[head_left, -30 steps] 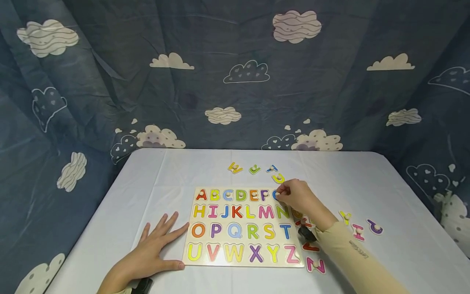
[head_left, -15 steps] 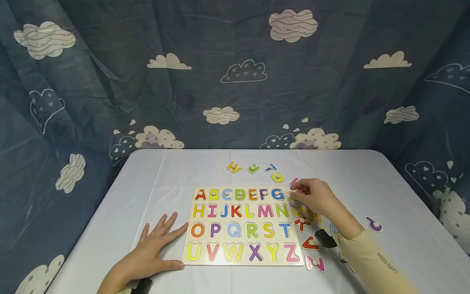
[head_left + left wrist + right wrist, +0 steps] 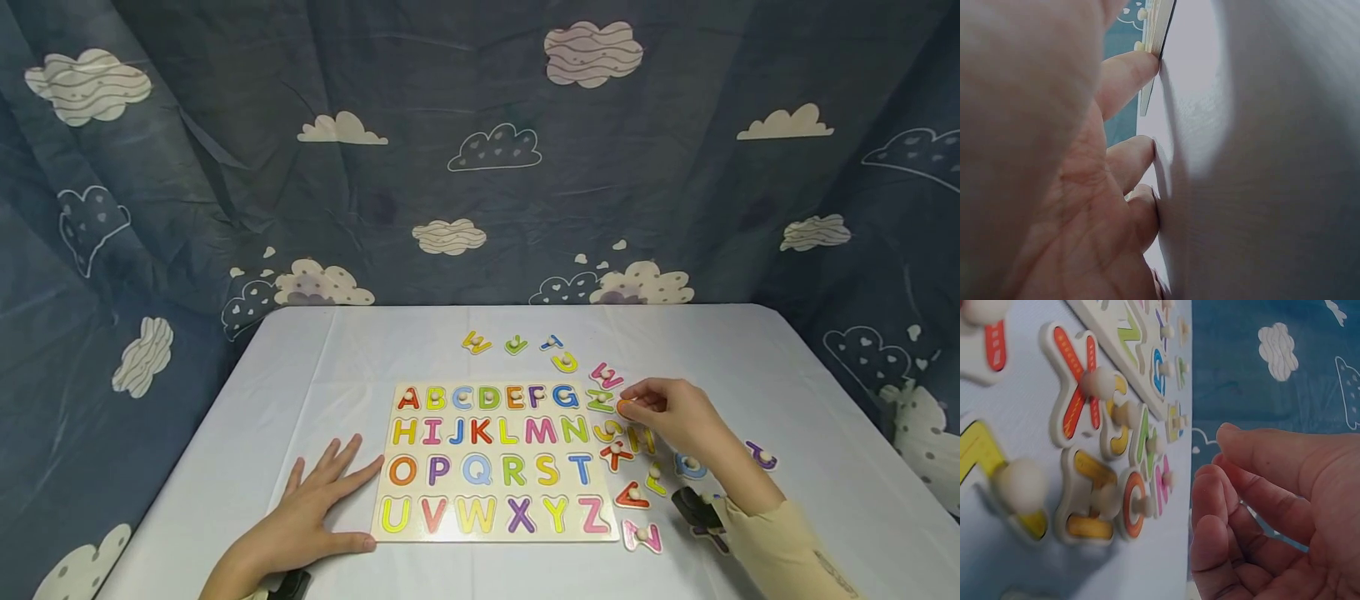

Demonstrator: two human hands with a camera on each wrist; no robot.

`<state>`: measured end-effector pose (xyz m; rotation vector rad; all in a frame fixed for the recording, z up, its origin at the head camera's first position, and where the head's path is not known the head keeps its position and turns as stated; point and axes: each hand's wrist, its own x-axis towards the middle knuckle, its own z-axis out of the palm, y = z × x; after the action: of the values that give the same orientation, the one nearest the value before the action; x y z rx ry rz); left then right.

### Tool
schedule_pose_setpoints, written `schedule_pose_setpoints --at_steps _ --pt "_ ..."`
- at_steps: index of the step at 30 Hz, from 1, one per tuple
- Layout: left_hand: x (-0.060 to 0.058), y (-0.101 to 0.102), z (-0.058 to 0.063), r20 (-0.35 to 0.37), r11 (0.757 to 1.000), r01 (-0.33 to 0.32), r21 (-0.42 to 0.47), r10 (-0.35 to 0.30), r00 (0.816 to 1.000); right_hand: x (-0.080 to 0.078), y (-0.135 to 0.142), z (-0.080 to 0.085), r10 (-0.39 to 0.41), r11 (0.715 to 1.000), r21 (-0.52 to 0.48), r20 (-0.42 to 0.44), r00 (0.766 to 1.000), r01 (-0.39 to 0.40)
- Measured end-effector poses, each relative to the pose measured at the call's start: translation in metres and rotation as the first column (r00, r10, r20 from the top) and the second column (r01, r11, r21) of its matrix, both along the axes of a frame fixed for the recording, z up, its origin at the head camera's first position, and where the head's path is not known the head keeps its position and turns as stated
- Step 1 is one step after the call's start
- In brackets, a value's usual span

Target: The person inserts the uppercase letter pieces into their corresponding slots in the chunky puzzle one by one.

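Observation:
On the white table lies a wooden alphabet board point(image 3: 495, 487). Its top row bears knobbed letters, A through G, with the blue letter G point(image 3: 566, 396) at the right end. My left hand point(image 3: 303, 517) rests on the table with its fingers spread; the index fingertip and thumb touch the board's left edge. My right hand point(image 3: 678, 417) hovers by the orange letter O point(image 3: 623, 407), right of the board. In the right wrist view its thumb and fingers point(image 3: 1260, 450) are loosely bent, hold nothing, and stand apart from that O point(image 3: 1127, 505). The hand partly covers the O in the head view.
Loose knobbed letters lie along the board's right side, among them a red K point(image 3: 616, 456), a yellow H point(image 3: 641, 439) and a pink Z point(image 3: 642, 536). Several more, including a yellow U point(image 3: 565, 362), lie behind it. A patterned dark cloth point(image 3: 480, 192) hangs beyond the table.
My right hand has let go of the blue letter G, now in the board's top row, and moved right to beside the orange O. The left hand has stayed in place.

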<state>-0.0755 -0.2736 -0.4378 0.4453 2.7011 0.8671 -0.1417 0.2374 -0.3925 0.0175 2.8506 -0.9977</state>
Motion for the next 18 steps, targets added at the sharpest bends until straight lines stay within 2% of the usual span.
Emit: schedule_pose_setpoints --at_steps 6,13,18 --pt "0.000 0.000 0.001 0.007 1.000 0.000 0.000 0.000 1.000 0.009 0.011 -0.005 -0.002 1.000 0.000 0.009 1.000 0.002" --pt "-0.001 0.000 0.001 0.024 1.000 -0.006 -0.011 0.007 1.000 0.016 0.019 -0.013 0.071 0.997 0.012 0.073 0.995 -0.072" --pt "-0.001 0.001 -0.001 0.030 1.000 -0.008 -0.013 0.009 1.000 0.018 0.019 -0.016 0.098 0.995 0.028 0.080 0.992 -0.101"
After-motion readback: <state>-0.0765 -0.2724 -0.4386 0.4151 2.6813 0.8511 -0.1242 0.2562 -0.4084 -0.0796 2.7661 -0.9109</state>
